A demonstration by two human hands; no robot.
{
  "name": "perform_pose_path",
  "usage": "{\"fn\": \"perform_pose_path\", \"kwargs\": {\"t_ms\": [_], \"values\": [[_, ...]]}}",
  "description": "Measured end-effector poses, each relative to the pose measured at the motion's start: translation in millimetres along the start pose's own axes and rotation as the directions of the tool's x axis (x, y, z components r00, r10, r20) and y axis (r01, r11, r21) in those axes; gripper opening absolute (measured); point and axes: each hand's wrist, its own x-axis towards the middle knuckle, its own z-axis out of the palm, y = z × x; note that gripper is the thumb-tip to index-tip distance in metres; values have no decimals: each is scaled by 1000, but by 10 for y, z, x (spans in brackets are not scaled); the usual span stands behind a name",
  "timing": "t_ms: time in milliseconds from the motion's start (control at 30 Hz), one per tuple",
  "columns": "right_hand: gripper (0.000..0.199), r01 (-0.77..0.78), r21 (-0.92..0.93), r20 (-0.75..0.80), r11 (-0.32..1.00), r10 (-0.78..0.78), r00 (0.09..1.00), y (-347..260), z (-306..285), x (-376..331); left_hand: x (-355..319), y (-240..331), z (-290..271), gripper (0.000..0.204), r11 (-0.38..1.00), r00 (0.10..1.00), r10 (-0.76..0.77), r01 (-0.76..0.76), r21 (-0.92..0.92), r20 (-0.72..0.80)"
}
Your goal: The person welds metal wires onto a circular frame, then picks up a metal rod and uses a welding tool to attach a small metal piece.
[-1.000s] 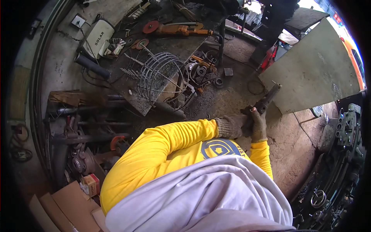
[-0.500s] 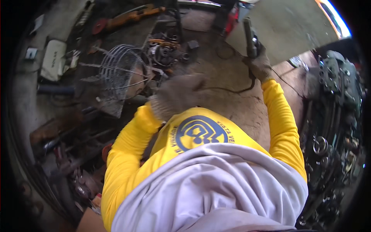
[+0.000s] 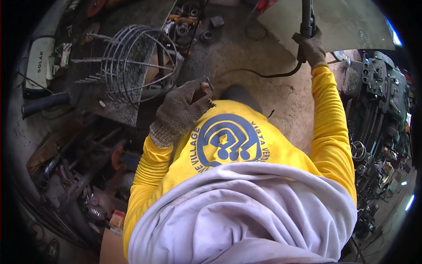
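Note:
My right hand [image 3: 313, 47], in a brown knit glove, is wrapped round a dark, long-bodied hand tool [image 3: 307, 20]. It stands out ahead of me at the upper right, its far end cut off by the picture's edge. A black cable [image 3: 268, 76] runs from its lower end toward the left. My left hand [image 3: 176, 110] wears a similar glove, worn through at the fingertips. It hovers before my torso with fingers half curled, a gap between thumb and fingers, and nothing visible in it. Beyond it to the left lies a cage of bent metal rings and rods [image 3: 105, 66].
The cage rests on a dark metal worktop [image 3: 125, 115] whose corner points toward me. Metal parts [image 3: 182, 30] lie behind it. Scrap and tools [image 3: 99, 200] crowd the lower left. Greenish machinery [image 3: 382, 83] lines the right; a broad flat sheet [image 3: 347, 33] lies at the upper right.
My right hand has raised the tool farther ahead and slightly right. My left hand, blurred before, has drawn back a little to the left and is now sharp. The view has shifted.

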Motion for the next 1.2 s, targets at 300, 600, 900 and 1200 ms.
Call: {"fn": "perform_pose_path", "kwargs": {"t_ms": [300, 600, 900, 1200], "values": [[92, 24, -30, -11, 999, -24, 1000, 433, 302, -194, -23, 354, -204, 46, 954, 994, -111, 108, -278, 8], [99, 74, 80, 66, 994, -79, 995, 1494, 295, 172, 870, 1596, -1350, 39, 974, 903, 178, -106, 199, -391], [101, -63, 214, 204, 975, 19, 979, 1170, 326, 449, 2102, 1414, -3109, 46, 605, 723, -82, 583, 543, -686], [100, -165, 10, 299, 986, 155, 941, 907, 475, 1059, 3614, 132, -4935, 44, 180, 649, -15, 750, 637, -760]]}}
